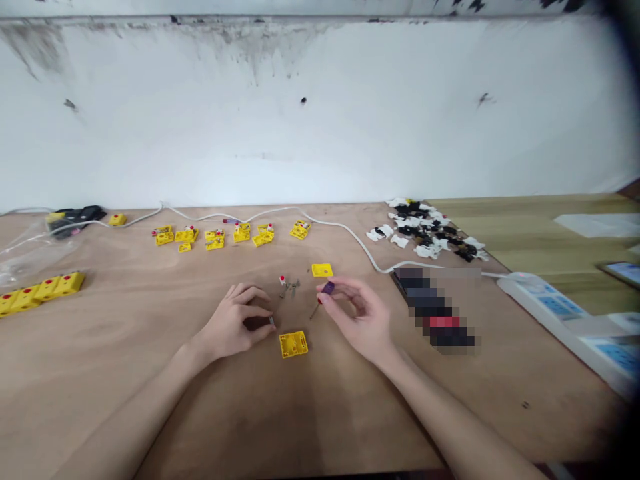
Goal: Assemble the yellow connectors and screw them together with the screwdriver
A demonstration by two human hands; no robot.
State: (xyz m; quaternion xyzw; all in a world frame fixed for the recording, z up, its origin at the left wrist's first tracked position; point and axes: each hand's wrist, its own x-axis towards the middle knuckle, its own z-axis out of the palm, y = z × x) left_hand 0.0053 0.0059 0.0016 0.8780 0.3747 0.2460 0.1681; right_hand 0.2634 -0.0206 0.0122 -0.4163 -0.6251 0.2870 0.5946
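My left hand (239, 321) pinches a small metal piece (271, 321) between thumb and fingertips, just left of an open yellow plastic housing (294, 344). In my right hand (357, 313) is a small screwdriver with a purple and red handle (327, 288), its thin shaft slanting down and left. Beyond the hands, a small white part with a red button (283, 280) lies beside a few loose metal parts (291, 289). A flat yellow cover (322, 270) rests behind my right fingertips, apart from the housing.
Several opened yellow housings (215, 239) line the back, near a white cable (345, 227). Joined yellow boxes with red buttons (43, 293) sit at left. Black and white scraps (430, 230) are heaped at back right. A power strip (565, 320) and a pixelated dark object (435, 310) lie at right.
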